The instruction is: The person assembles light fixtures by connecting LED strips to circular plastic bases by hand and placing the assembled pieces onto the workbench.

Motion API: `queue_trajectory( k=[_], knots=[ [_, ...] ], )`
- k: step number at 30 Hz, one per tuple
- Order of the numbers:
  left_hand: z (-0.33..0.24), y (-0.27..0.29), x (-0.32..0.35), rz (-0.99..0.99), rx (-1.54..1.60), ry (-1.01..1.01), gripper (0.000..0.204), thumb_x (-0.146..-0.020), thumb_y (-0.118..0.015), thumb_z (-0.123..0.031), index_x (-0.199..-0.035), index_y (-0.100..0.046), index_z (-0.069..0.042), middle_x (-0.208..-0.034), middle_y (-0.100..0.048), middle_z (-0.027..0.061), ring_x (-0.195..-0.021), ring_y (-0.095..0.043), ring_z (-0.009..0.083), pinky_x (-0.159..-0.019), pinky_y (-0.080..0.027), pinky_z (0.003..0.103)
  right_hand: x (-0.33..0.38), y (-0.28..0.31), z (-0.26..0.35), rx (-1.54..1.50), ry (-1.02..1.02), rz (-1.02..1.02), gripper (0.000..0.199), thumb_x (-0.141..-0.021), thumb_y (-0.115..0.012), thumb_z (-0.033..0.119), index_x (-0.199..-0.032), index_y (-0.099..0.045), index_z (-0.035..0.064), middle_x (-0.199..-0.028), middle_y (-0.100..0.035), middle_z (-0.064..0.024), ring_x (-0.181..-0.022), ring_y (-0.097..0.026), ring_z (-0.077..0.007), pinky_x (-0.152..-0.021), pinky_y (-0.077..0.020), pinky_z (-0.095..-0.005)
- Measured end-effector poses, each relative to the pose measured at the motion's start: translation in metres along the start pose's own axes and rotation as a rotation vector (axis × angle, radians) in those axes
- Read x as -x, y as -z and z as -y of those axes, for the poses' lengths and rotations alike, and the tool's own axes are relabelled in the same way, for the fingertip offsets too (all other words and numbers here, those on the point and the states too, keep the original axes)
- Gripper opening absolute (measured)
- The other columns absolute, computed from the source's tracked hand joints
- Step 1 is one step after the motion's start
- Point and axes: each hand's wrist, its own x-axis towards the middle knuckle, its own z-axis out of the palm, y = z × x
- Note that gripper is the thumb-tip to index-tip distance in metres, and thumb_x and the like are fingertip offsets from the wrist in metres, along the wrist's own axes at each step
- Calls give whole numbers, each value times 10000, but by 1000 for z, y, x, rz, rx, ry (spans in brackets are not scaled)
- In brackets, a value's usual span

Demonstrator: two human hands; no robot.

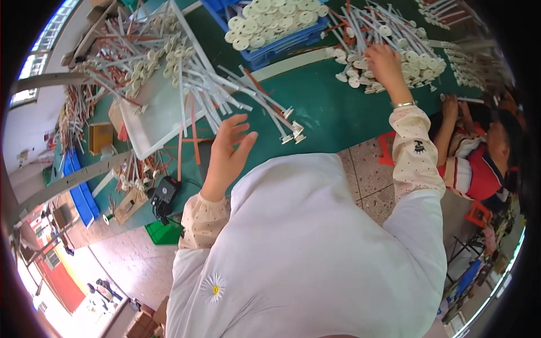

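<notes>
My left hand [226,156] hovers at the near edge of the green table with its fingers apart and nothing in them. Beyond its fingertips lies a small bunch of grey tubes [217,101] with white metal-like end pieces [293,134]. Over on the right, my right hand [386,66] reaches onto a heap of white round discs [420,66] on grey and orange-brown stems [360,25]. Its fingers are bent down among the pieces. What they grip, if anything, is hidden.
A blue crate [282,48] full of white discs stands at the back. A white tray [147,138] holding more stems is at the left, near a black device [165,191]. On the right sits another person [479,163] in a red and white shirt.
</notes>
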Motion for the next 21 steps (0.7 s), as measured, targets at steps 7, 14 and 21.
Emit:
queue_trajectory(
  k=[7, 14, 21],
  knots=[
    [58, -21, -8, 300, -320, 31, 419, -926, -743, -171, -1272, -561, -22, -1217, -650, 189, -1090, -664, 330, -889, -546, 399, 42, -13, 120, -544, 99, 198, 283, -875, -707, 116, -1157, -684, 134, -1126, -633, -93, -1059, -595, -340, -888, -507, -452],
    [53, -42, -11, 475, -317, -50, 403, -894, -747, -170, -1243, -612, -22, -1160, -671, 207, -1036, -670, 362, -891, -541, 428, 70, -60, 220, -748, 166, 322, 426, -830, -735, 61, -1239, -694, 173, -1194, -635, -70, -1110, -579, -313, -943, -494, -429],
    [-17, -43, 10, 370, 124, 50, 418, -941, -718, -62, -1327, -567, -10, -1188, -676, 131, -1106, -680, 227, -967, -561, 345, 77, 82, 195, -1315, -121, 255, 348, -903, -706, 28, -1242, -702, 108, -1104, -672, -54, -914, -684, -139, -780, -555, -272]
  ],
)
